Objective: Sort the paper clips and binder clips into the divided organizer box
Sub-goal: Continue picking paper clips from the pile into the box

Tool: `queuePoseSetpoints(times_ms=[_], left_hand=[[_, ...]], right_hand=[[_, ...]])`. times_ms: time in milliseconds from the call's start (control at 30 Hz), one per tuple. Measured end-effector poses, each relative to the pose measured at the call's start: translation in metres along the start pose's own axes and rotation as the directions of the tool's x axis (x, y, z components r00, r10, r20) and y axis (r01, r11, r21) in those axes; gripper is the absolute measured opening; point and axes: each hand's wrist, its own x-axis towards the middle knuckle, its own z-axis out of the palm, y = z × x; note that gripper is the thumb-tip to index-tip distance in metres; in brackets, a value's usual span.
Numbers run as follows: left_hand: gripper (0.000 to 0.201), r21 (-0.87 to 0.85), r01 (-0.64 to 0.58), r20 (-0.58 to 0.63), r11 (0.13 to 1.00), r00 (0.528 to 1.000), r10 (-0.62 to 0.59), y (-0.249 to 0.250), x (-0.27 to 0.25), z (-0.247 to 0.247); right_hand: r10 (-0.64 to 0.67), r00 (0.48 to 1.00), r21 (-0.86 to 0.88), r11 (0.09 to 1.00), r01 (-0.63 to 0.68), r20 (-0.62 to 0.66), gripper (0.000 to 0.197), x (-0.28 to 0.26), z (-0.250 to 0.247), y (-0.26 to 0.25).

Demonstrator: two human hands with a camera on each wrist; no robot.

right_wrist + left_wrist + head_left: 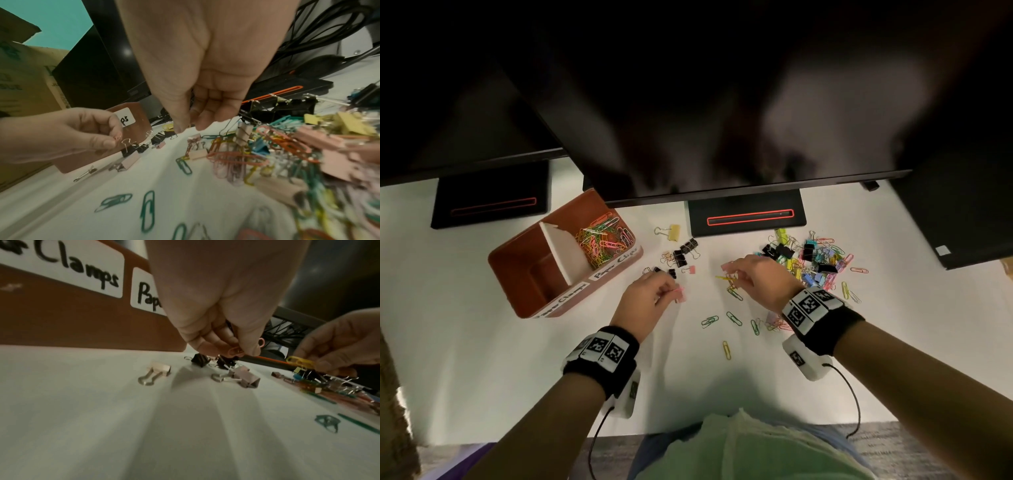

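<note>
Coloured wire paper clips [731, 349], thin bent loops in green, yellow and pink, lie scattered on the smooth white worktop [482, 359] below and between the two hands. Folded-metal binder clips [808, 260], black, pink, yellow and blue with silver wire handles, are heaped with more paper clips just beyond the right hand [760, 277]. A smaller cluster of small black binder clips [683, 253] sits just past the left hand [647, 301].

The left hand's fingers [209, 344] are curled, thumb and fingertips pinching a pink wire paper clip [236, 351] just above the worktop; its long axis lies roughly level and crosswise to the hand, one rounded end sticking out past the thumb. The right hand's fingers [205, 116] are bent downward and drawn close to the thumb. From the left wrist view they pinch a yellow wire paper clip [300, 361], its long axis level and pointing toward the left hand.

The brown rectangular organizer box [510, 270], with a white divider, stands to the left of the left hand's fingers and beyond them, close by. Its far compartment holds a tangle of coloured paper clips [602, 240]; the near one shows only its brown floor. White handwritten labels [61, 264] are stuck on its front wall.
</note>
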Motion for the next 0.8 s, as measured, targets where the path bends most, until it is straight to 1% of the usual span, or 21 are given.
queuePoseSetpoints(times_ms=[67,133,200,233,333,433,500,567,667,700,800], left_hand=[[0.004,-0.010,-0.031,0.053,0.999,0.998,0.032,0.005,-0.003,0.001],[0.002,-0.006,-0.067,0.136,0.998,0.988,0.067,0.013,-0.008,0.008],[0.007,-0.015,-0.064,0.217,0.998,0.974,0.066,0.020,-0.014,0.022],[0.008,-0.017,-0.070,0.237,0.997,0.969,0.072,0.022,-0.017,0.030],[0.010,0.019,-0.102,0.236,0.995,0.967,0.095,0.024,-0.023,0.053],[0.007,0.068,-0.102,0.206,0.993,0.975,0.086,0.025,-0.022,0.063],[0.005,0.105,-0.093,0.188,0.990,0.980,0.072,0.025,-0.019,0.064],[0.005,0.120,-0.072,0.186,0.990,0.981,0.049,0.026,-0.016,0.063],[0.020,0.113,0.005,0.212,0.994,0.977,-0.029,0.028,-0.012,0.061],[0.021,0.128,0.011,0.220,0.992,0.975,-0.039,0.027,-0.011,0.061],[0.010,0.218,-0.052,0.229,0.975,0.973,0.001,0.025,-0.012,0.064]], right_hand=[[-0.006,0.999,-0.025,1.000,0.007,0.044,0.032,-0.010,0.002,0.003],[0.011,0.997,-0.045,0.999,-0.008,0.073,0.034,-0.019,0.006,0.004],[0.046,0.997,-0.077,0.996,-0.041,0.070,0.038,-0.023,0.012,0.003],[0.066,0.996,-0.086,0.994,-0.060,0.063,0.040,-0.022,0.016,0.002],[0.104,0.993,-0.127,0.987,-0.097,0.048,0.038,-0.015,0.023,-0.002],[0.091,0.996,-0.150,0.985,-0.090,-0.001,0.026,-0.009,0.028,-0.004],[0.077,0.997,-0.152,0.985,-0.079,-0.016,0.024,-0.008,0.029,-0.004],[0.053,0.999,-0.164,0.985,-0.053,-0.008,0.024,-0.007,0.028,-0.004],[-0.016,1.000,-0.204,0.979,0.015,0.000,0.023,-0.005,0.026,-0.002],[-0.038,0.999,-0.216,0.976,0.039,0.008,0.023,-0.005,0.026,0.000],[-0.096,0.994,-0.243,0.964,0.103,0.043,0.022,-0.005,0.024,0.005]])
